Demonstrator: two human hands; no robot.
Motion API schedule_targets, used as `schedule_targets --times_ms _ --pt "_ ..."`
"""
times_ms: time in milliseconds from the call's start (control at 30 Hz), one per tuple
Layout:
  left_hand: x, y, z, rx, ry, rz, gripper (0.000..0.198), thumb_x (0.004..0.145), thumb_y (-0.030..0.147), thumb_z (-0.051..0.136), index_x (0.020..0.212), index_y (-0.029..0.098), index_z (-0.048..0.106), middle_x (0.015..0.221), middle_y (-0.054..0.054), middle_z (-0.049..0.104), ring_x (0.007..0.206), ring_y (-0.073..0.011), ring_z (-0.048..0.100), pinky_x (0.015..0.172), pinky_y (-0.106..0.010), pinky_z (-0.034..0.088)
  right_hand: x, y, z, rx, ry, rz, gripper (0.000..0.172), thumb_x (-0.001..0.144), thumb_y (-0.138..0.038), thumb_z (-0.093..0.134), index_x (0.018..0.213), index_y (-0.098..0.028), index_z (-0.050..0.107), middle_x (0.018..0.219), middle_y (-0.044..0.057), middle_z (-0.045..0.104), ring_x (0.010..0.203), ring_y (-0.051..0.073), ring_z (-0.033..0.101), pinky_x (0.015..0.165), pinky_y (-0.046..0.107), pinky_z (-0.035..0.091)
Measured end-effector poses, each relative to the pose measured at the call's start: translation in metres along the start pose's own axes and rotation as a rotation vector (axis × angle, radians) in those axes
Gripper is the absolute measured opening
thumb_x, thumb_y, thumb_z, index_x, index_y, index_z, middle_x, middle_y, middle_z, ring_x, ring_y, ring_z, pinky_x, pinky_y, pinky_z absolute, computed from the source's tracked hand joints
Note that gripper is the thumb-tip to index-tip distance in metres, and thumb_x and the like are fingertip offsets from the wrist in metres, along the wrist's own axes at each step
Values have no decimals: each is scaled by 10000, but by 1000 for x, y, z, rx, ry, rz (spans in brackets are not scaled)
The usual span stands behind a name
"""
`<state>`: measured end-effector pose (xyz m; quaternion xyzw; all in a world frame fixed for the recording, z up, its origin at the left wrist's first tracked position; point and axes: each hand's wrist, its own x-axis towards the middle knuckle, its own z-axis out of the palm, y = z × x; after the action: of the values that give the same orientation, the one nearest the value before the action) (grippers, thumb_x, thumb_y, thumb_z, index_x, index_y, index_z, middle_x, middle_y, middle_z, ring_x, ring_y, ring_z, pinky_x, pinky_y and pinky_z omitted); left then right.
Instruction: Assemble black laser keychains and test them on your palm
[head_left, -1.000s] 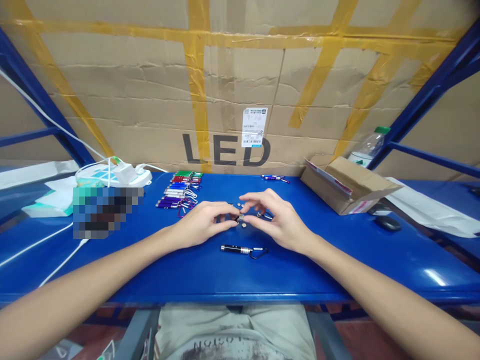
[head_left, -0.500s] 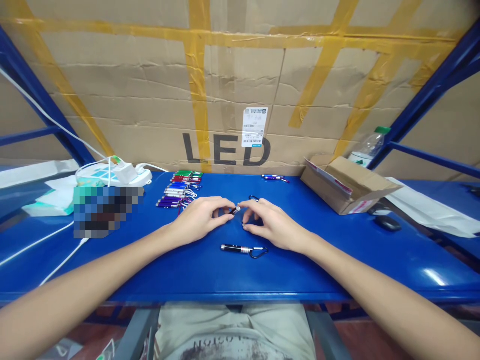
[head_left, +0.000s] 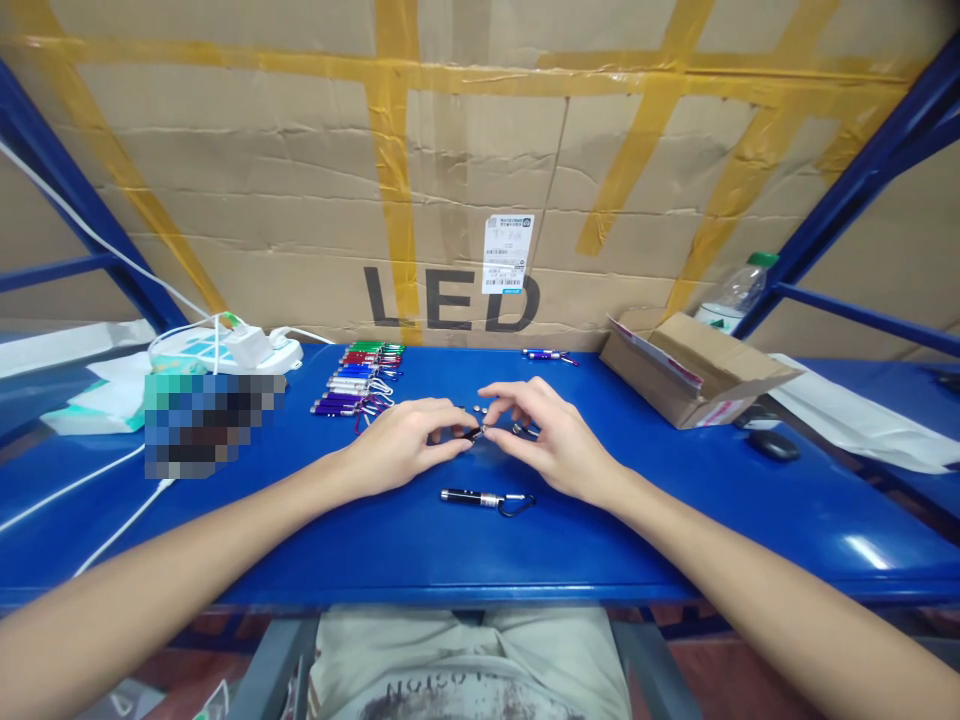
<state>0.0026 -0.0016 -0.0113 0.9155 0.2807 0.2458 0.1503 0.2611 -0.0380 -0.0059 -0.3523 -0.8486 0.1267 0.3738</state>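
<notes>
My left hand rests on the blue table with its fingers curled round a small dark keychain flashlight. My right hand meets it from the right, thumb and forefinger pinched at the flashlight's open end on a tiny part I cannot make out. Small round silver pieces lie just behind the fingers. A black keychain flashlight with a carabiner lies in front of both hands, apart from them.
A row of several coloured keychain flashlights lies at the back left. Another flashlight lies at the back centre. An open cardboard box and a plastic bottle stand at the right. A white power strip with cables sits at the left.
Both hands have come a little nearer again after reaching farther back half a second ago. The right fingers have shifted back onto the flashlight's end. The black flashlight in front has not moved.
</notes>
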Motion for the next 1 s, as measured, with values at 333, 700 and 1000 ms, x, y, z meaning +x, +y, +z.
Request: schedule_targets --times_ms 333,700,1000 --pt "0 0 0 -62 26 -20 232 1061 339 655 1223 218 769 1009 -29 747 802 -159 655 768 -267 491 0 1 -1 -3 46 -60 289 1046 -256 676 1333 -272 645 1147 55 779 1030 253 633 896 405 570" --pt "2 5 4 -221 14 -108 240 1033 378 688 1186 211 769 923 7 735 692 -122 585 686 -245 450 1 0 -2 -9 8 -108 271 1057 -199 629 1314 -278 661 1124 44 784 1015 249 623 907 411 560" --pt "3 11 5 -305 -53 -157 230 1035 394 671 1142 205 746 828 41 659 677 -118 521 662 -246 414 0 3 -1 -13 -47 -59 264 1099 -266 589 1361 -283 621 1133 54 760 1030 254 616 927 407 535"
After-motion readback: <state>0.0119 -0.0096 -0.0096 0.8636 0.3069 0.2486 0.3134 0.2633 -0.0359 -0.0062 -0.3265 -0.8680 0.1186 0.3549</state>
